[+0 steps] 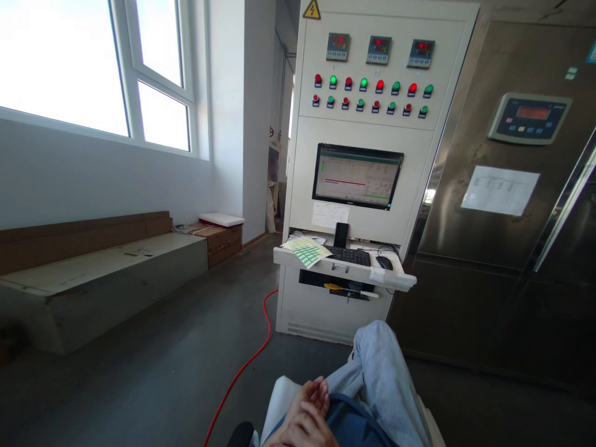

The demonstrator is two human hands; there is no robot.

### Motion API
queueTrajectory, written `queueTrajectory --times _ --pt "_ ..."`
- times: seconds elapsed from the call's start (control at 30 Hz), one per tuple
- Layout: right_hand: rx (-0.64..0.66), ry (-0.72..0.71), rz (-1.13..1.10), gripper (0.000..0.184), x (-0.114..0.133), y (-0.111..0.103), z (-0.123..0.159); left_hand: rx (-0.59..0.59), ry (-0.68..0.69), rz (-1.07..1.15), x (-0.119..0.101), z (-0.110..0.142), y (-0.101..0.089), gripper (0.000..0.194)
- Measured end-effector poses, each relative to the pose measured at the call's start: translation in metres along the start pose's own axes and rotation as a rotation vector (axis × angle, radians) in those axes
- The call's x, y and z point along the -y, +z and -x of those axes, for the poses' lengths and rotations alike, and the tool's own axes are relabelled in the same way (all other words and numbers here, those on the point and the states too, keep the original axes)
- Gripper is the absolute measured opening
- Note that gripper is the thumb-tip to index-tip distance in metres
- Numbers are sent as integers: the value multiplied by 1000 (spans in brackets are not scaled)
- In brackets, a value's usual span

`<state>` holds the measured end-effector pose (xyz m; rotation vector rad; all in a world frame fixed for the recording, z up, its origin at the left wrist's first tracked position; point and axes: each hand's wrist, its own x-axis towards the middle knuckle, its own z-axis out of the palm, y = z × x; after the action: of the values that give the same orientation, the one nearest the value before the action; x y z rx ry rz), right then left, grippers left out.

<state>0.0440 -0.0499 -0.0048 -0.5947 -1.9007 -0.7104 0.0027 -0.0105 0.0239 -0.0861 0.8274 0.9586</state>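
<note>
Left hand: in lap, fingers loosely curled upward, palm partly covered. Right hand: laid over left wrist and palm, fingers bent, touching; lower part cut off by bottom of view. Cannot tell whether closed on anything, either side; inner surfaces hidden. Just beneath and beside, dark blue garment, cut off below. Next to that, pale blue jeans, knee raised, lower leg out of sight behind. Beside left forearm, smooth white shape, hard to identify; dark rounded thing near it, mostly out of view.

Well beyond, pull-out shelf of grey control cabinet. At shelf's left corner, green-and-yellow printed sheet, overhanging front edge and covering part of papers behind; print too small to read. At back edge, black phone, propped upright. Mid-shelf, black keyboard, left end beside sheet. Toward right corner, mouse. In slot below front edge, yellow-ended tool, partly shadowed, kind unclear. Above, monitor, text illegible. Red cable along floor, near end cut off.
</note>
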Motion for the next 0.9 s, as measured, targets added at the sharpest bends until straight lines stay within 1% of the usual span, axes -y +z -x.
queueTrajectory --times 0.1,0.3,0.4,0.53,0.6,0.73,0.8,0.9 --pt "11 -8 -7 21 0 -1 -2 -5 13 0 2 1 -1 18" --pt "-28 28 -20 24 2 -3 -7 26 6 -9 1 5 1 9" --pt "-14 58 -9 26 4 -3 -5 62 -8 -6 -1 9 3 15" --pt "22 56 -26 24 5 -2 -3 66 -25 13 -3 11 5 13" --pt "9 49 -51 22 5 0 -3 64 -29 22 -3 11 5 13" --pt "-82 73 -88 25 4 2 -1 57 -37 25 -3 7 4 17" --pt "-82 70 -82 26 4 3 1 53 -38 25 -3 5 3 21" --pt "-49 72 -78 24 3 3 3 66 -15 29 -2 3 2 21"
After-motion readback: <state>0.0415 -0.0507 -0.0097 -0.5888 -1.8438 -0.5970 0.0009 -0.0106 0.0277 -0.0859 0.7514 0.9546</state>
